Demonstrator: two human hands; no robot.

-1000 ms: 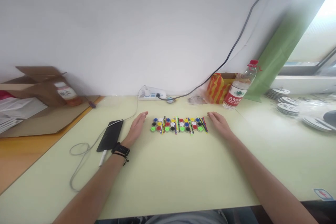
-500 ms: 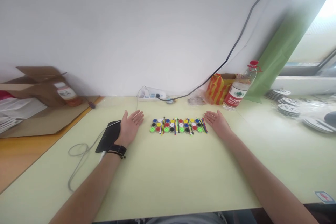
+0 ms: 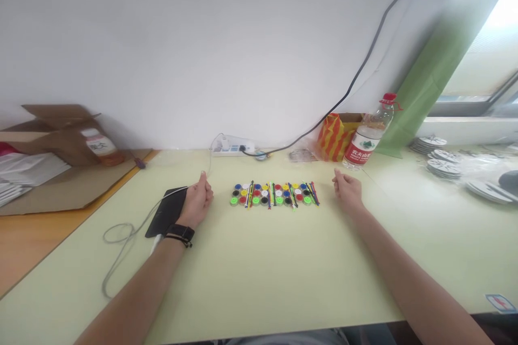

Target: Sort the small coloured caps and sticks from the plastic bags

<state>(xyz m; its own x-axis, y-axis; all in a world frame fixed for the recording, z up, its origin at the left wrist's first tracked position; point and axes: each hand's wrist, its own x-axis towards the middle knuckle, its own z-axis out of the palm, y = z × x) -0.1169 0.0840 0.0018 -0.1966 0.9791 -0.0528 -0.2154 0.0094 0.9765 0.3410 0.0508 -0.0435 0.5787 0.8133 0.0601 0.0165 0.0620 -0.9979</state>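
Observation:
Several coloured round discs (image 3: 256, 200) lie in short columns on the pale table, with bundles of thin coloured sticks (image 3: 271, 195) between the columns. My left hand (image 3: 198, 200) is curled into a fist left of them, beside a black flat device (image 3: 167, 212), with a dark band on the wrist. To the right of the row, my right hand (image 3: 348, 190) is also curled closed. Neither hand touches the discs, and nothing shows in either fist.
A power strip (image 3: 232, 145) lies by the wall. At the right back are a water bottle (image 3: 364, 143), a red-yellow bag (image 3: 332, 137) and stacked discs (image 3: 444, 167). A cardboard box (image 3: 68, 135) with a drink bottle (image 3: 102, 146) sits left. A grey cable (image 3: 106, 275) loops at left.
Both hands have closed from flat, open palms into fists. The fingers have drawn back from the ends of the row of discs, which looks unchanged.

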